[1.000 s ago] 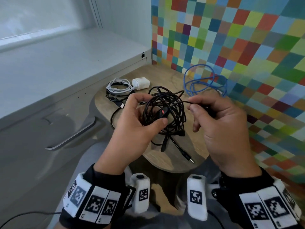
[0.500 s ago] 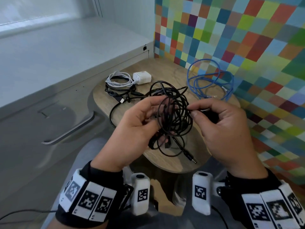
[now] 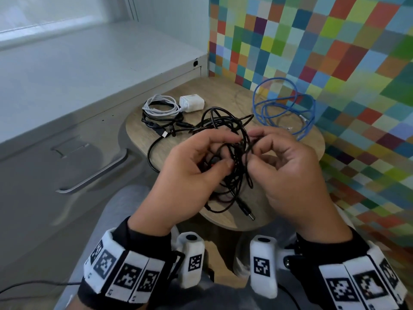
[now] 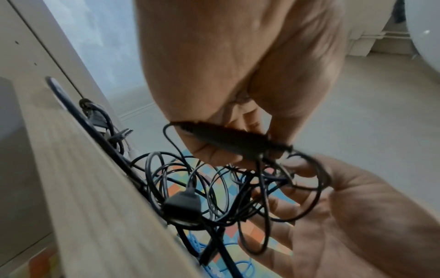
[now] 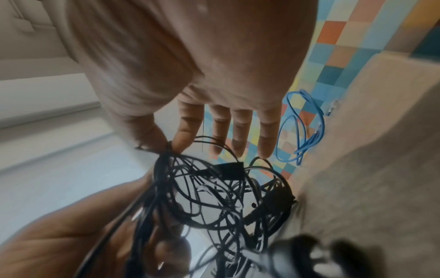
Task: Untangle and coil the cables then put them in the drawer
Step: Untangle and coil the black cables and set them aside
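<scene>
Left hand (image 3: 190,175) has its fingers curled into the black cable tangle (image 3: 232,157), thumb pinning a dark inline piece against them. Right hand (image 3: 288,166) pinches one strand between thumb and forefinger, its other fingers spread straight. The tangle hangs between both hands over the near edge of the round wooden table (image 3: 312,151), one plug (image 3: 245,210) trailing onto the wood. This looks like the untangling step, nothing coiled from this bundle yet; next move probably calls for drawing that pinched strand free through the loops without tightening a knot. Count: one blue cable (image 3: 283,108) loose at the far right edge, one white cable (image 3: 159,106) with one white charger (image 3: 192,103) at the far left edge, more black cable (image 3: 161,120) beneath it. One drawer handle (image 3: 93,175) to the left, drawer closed.
</scene>
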The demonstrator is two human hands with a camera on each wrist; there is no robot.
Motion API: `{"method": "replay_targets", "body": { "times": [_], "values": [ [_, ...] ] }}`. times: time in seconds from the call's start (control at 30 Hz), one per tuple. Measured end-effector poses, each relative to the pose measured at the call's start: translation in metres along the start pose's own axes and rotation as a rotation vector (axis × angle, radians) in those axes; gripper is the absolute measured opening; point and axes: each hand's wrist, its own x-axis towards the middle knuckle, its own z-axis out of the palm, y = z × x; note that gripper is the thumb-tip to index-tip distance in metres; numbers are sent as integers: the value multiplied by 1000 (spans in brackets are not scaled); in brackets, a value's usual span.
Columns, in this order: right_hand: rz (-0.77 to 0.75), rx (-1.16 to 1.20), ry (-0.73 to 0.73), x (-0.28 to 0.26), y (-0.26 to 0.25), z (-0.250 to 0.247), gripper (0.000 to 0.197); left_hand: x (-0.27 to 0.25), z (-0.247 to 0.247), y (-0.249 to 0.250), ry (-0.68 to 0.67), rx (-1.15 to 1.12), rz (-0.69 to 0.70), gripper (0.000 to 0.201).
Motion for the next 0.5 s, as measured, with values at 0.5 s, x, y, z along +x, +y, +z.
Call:
{"method": "replay_targets", "body": {
  "times": [0.5],
  "values": [
    [-42,0,80,3,-3,-18,28,4,-7,8,271,-184,73,31]
  ]
}}
